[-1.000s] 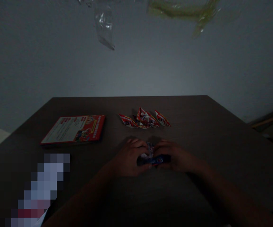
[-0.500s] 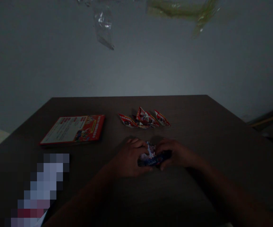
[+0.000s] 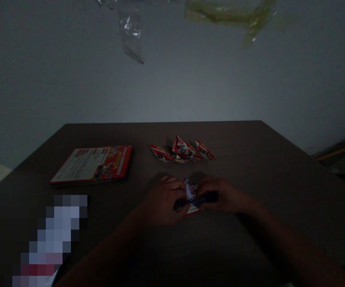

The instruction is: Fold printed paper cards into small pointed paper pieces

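Note:
Between my hands, low over the table, is a folded piece of printed paper [image 3: 191,192], dark blue and white with a red-edged white part at its near side. My left hand [image 3: 163,201] grips its left side, the thumb on the near edge. On the right side, my right hand [image 3: 220,194] pinches it with curled fingers. Parts of the paper are hidden under the fingers. Just beyond my hands lies a row of several folded red-and-white paper pieces [image 3: 182,148] with pointed corners.
A red-and-white printed book or flat box [image 3: 90,165] lies at the left of the dark wooden table [image 3: 268,167]. Nearer me is a pixelated pale object [image 3: 55,233]. Behind the table rises a grey wall [image 3: 172,87] with yellowish tape [image 3: 226,14] and clear plastic [image 3: 130,34] on it.
The paper's near flap has shifted, and its white, red-edged part now shows below the dark fold. My left thumb has moved in onto the near edge. The folded pieces stay put.

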The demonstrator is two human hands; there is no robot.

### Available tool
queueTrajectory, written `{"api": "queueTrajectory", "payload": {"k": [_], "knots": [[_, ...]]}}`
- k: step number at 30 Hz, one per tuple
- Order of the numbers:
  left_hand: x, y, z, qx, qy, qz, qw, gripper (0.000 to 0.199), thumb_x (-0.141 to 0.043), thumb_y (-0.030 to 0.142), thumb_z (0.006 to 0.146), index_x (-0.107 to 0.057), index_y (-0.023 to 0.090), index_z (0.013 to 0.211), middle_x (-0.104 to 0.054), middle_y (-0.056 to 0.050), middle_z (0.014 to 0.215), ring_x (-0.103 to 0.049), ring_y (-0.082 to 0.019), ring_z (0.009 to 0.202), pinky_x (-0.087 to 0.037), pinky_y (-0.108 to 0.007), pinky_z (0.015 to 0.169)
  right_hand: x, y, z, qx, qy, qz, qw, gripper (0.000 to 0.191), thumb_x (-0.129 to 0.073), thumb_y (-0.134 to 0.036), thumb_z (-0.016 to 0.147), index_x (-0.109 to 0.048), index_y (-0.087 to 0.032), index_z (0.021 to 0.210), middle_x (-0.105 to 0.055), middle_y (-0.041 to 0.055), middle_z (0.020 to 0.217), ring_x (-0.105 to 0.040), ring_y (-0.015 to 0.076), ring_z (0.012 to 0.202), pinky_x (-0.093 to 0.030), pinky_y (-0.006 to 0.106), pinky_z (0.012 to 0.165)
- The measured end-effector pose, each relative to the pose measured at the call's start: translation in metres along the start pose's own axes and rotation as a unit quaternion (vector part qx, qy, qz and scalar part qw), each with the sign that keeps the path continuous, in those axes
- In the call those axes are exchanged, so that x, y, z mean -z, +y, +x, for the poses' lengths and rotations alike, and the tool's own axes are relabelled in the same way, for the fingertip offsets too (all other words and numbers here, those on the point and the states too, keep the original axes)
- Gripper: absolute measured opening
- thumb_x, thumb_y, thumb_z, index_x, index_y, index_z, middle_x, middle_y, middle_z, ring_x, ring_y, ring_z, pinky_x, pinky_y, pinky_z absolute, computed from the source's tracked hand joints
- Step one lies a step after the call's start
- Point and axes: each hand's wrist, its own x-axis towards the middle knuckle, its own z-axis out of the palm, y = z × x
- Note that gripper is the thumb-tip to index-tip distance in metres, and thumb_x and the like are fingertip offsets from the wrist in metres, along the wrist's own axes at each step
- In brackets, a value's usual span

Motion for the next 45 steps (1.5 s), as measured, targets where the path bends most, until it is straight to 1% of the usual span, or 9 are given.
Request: {"api": "queueTrajectory", "payload": {"k": [2,5,11,16,23,32,35,41,45], "knots": [[0.000,0.004,0.000,-0.010,-0.006,0.021,1.000,0.019,-0.056,0.031,0.078,-0.065,0.020,0.091,-0.062,-0.004,0.092,-0.053,-0.021,0.091,-0.035,-0.039,0.088,0.000,-0.007,0.001,0.001,-0.013,-0.032,0.999,0.016,-0.068,-0.021,0.074,-0.066,-0.018,0.090,-0.065,0.0061,0.091,-0.059,0.0176,0.085,-0.045,0.032,0.080],[-0.002,0.009,-0.001,-0.023,-0.017,0.049,0.998,0.019,-0.056,0.031,0.078,-0.064,0.019,0.091,-0.062,-0.005,0.096,-0.053,-0.022,0.095,-0.035,-0.040,0.089,-0.002,-0.016,0.002,-0.001,-0.024,-0.071,0.997,0.015,-0.066,-0.017,0.073,-0.065,-0.019,0.088,-0.065,0.0055,0.091,-0.058,0.0185,0.086,-0.044,0.034,0.081],[-0.005,0.012,0.000,0.001,-0.040,0.073,0.997,0.027,-0.052,0.036,0.082,-0.061,0.018,0.099,-0.059,-0.007,0.101,-0.052,-0.024,0.097,-0.040,-0.040,0.086,-0.005,-0.019,0.002,-0.010,-0.040,-0.130,0.991,0.015,-0.063,-0.013,0.072,-0.064,-0.018,0.086,-0.062,0.0051,0.090,-0.056,0.0190,0.087,-0.044,0.034,0.082],[-0.004,0.010,0.000,-0.002,-0.048,0.074,0.996,0.025,-0.054,0.023,0.078,-0.059,0.019,0.103,-0.058,-0.006,0.103,-0.051,-0.022,0.097,-0.042,-0.038,0.087,0.000,-0.015,-0.001,-0.048,-0.049,-0.153,0.986,0.025,-0.059,-0.005,0.073,-0.065,-0.020,0.092,-0.062,0.0053,0.095,-0.056,0.0181,0.089,-0.044,0.032,0.081],[-0.005,0.008,0.001,0.008,-0.048,0.084,0.995,0.017,-0.051,0.023,0.081,-0.060,0.019,0.095,-0.057,-0.006,0.097,-0.050,-0.022,0.094,-0.043,-0.037,0.084,0.011,-0.013,-0.009,-0.101,-0.055,-0.163,0.980,0.033,-0.058,0.000,0.070,-0.066,-0.022,0.094,-0.063,0.0033,0.094,-0.058,0.0175,0.087,-0.044,0.029,0.080],[-0.005,0.007,0.001,0.017,-0.044,0.090,0.995,0.016,-0.050,0.023,0.083,-0.060,0.019,0.095,-0.057,-0.006,0.096,-0.050,-0.021,0.092,-0.043,-0.036,0.083,0.020,-0.008,-0.012,-0.106,-0.038,-0.154,0.982,0.018,-0.056,-0.010,0.079,-0.070,-0.021,0.083,-0.069,0.0031,0.084,-0.062,0.0163,0.077,-0.045,0.026,0.069],[-0.005,0.006,0.001,0.015,-0.042,0.092,0.995,0.016,-0.050,0.023,0.083,-0.060,0.019,0.094,-0.057,-0.006,0.095,-0.050,-0.021,0.091,-0.043,-0.036,0.082,0.020,-0.010,-0.012,-0.107,-0.030,-0.154,0.982,0.016,-0.057,-0.012,0.080,-0.069,-0.021,0.086,-0.069,0.0032,0.084,-0.062,0.0163,0.077,-0.045,0.026,0.069],[-0.005,0.006,0.001,0.015,-0.037,0.099,0.994,0.017,-0.048,0.023,0.085,-0.061,0.019,0.096,-0.057,-0.006,0.096,-0.050,-0.021,0.092,-0.043,-0.036,0.083,0.018,-0.011,-0.010,-0.105,-0.044,-0.156,0.981,0.016,-0.057,-0.010,0.081,-0.067,-0.020,0.087,-0.068,0.0024,0.083,-0.061,0.0151,0.076,-0.043,0.025,0.068],[-0.006,0.005,0.001,0.012,-0.034,0.105,0.994,0.017,-0.048,0.023,0.085,-0.061,0.019,0.096,-0.057,-0.006,0.094,-0.051,-0.020,0.090,-0.043,-0.036,0.082,0.011,-0.011,-0.006,-0.070,-0.033,-0.190,0.979,0.012,-0.057,-0.015,0.082,-0.067,-0.020,0.088,-0.065,0.0041,0.083,-0.058,0.0172,0.080,-0.043,0.029,0.072]]}}
